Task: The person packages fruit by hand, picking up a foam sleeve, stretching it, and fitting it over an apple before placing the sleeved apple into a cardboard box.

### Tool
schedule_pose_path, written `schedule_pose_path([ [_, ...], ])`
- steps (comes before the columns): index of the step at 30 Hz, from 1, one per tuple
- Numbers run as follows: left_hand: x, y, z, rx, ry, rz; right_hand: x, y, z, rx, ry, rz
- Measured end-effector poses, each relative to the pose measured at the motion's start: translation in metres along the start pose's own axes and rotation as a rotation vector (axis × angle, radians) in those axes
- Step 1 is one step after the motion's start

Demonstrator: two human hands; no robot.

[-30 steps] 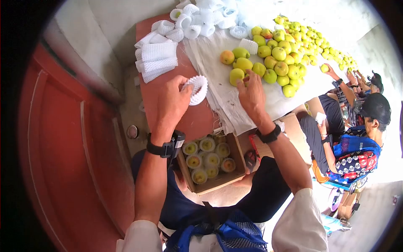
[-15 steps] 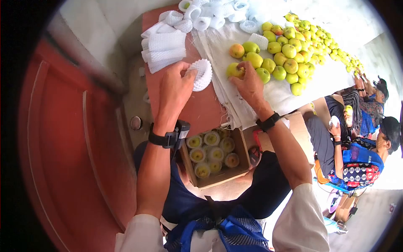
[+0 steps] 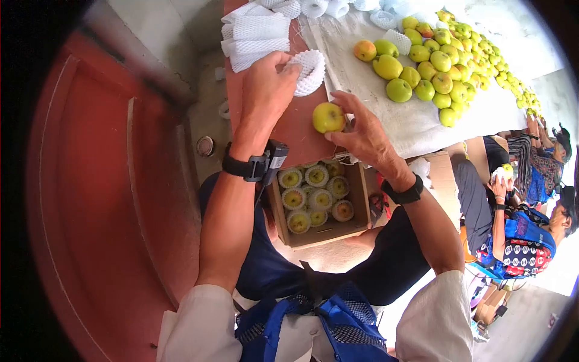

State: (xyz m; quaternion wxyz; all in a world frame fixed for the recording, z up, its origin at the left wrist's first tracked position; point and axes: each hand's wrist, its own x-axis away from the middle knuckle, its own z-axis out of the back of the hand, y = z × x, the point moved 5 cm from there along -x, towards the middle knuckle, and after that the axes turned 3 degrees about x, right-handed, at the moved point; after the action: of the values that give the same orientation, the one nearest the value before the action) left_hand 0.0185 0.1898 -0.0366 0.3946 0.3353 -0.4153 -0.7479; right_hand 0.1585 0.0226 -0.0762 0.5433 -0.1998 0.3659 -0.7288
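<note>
The right hand holds a yellow-green apple off the table, over its near edge, fingers and thumb clamped around the fruit from the right. The left hand grips a white foam net sleeve, fingers curled together on its near rim; the sleeve's open mouth seems to face the apple, though the hand hides part of it. Sleeve and apple are near each other but apart.

Below the table's near edge, in front of the person, stands an open cardboard box with rows of apples already in sleeves. At the far left corner of the table lies a stack of flat foam sleeves, and beyond it a row of rolled ones runs along the far edge. A white cloth covers the right part of the table, its frayed near edge hanging over the side. On it a pile of loose apples stretches away toward the far right corner, one of them reddish.

Both wrists wear black bands; the left one carries a small device. Along the table's right side other people are seated, and one of their hands holds a wrapped fruit
</note>
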Motion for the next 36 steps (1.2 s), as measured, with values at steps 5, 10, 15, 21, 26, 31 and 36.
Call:
schedule_pose_path([
  [5,-0.005,-0.01,0.0,0.017,0.031,-0.058,0.008,-0.012,-0.021,-0.003,-0.087,0.113],
  [10,-0.003,-0.009,0.002,0.13,-0.035,0.036,0.009,-0.024,-0.014,0.09,-0.096,0.122],
  [15,0.005,0.004,-0.001,0.341,-0.095,0.071,-0.003,-0.031,0.008,-0.552,-0.013,-0.04],
  [21,0.016,0.018,-0.019,0.451,-0.11,-0.069,-0.006,-0.039,0.011,-1.017,-0.014,-0.263],
  [26,0.022,0.021,-0.015,0.321,-0.002,-0.128,-0.01,-0.024,0.01,-1.164,0.08,-0.277],
  [31,0.027,0.021,-0.021,0.436,-0.115,-0.061,-0.015,-0.022,0.016,-1.434,0.056,-0.178],
  [36,0.031,0.013,-0.035,0.758,-0.408,0.143,-0.022,-0.025,0.017,-1.534,-0.12,-0.008],
])
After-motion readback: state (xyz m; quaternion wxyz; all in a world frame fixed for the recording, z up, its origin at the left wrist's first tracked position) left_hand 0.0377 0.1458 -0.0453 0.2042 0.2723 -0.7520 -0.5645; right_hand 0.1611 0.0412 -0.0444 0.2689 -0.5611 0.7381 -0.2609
